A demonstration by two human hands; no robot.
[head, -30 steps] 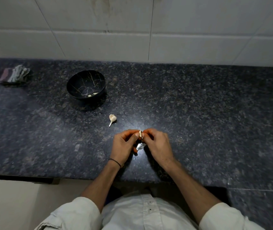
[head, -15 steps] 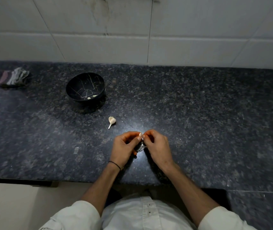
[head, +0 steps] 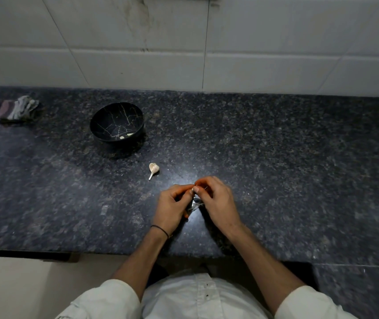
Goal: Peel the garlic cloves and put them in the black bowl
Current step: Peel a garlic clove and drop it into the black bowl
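Garlic clove is pinched between the curled fingers of left hand and right hand, over the table. Black bowl stands well apart, loose clove between.

A dark speckled stone table fills the middle of the view. Near its far left corner lies a crumpled grey cloth, resting on a pinkish sponge. Along the far edge rises a white tiled wall, with a dull stain streaking down one tile. Below the near edge, at the left, shows a pale floor.
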